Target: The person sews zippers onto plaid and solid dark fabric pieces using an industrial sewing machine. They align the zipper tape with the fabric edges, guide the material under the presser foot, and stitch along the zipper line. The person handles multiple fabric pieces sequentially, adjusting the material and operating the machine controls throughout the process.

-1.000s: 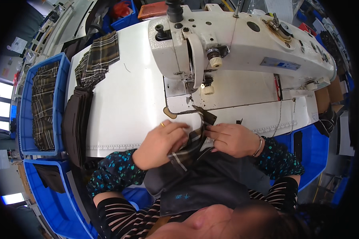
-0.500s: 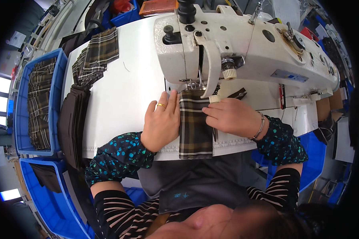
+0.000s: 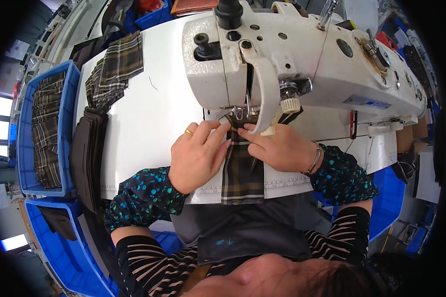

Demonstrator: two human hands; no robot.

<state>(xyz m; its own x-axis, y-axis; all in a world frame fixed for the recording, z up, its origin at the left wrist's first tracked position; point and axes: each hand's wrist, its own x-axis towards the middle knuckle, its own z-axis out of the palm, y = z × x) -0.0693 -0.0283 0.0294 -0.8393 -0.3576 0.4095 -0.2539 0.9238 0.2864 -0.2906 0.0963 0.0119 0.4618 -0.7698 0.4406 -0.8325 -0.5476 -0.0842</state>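
A dark plaid fabric strip [image 3: 243, 173] lies lengthwise under the sewing machine [image 3: 262, 59], its lower end at the table's front edge. Its upper part is bunched just before the presser foot [image 3: 240, 113]. My left hand [image 3: 195, 156], a gold ring on one finger, pinches the strip's left edge near the foot. My right hand [image 3: 282, 148] is curled, its fingertips gripping the strip's upper part from the right. A slim dark pointed tool [image 3: 253, 166] sticks out beneath that hand; how it is held is hidden. Behind the foot, a dark zipper-like piece [image 3: 291, 115] shows.
On the left lie plaid pieces [image 3: 116, 64] and a stack of dark panels [image 3: 88, 158]. A blue bin [image 3: 74, 99] holds more plaid pieces; another blue bin [image 3: 39, 242] stands below it. A red-handled tool [image 3: 353, 123] lies right of the machine head. A ruler strip [image 3: 292, 180] runs along the front edge.
My left hand has gone from lying flat beside the strip to pinching its edge. My right fingertips have moved left and up towards the foot. The strip's top is now bunched.
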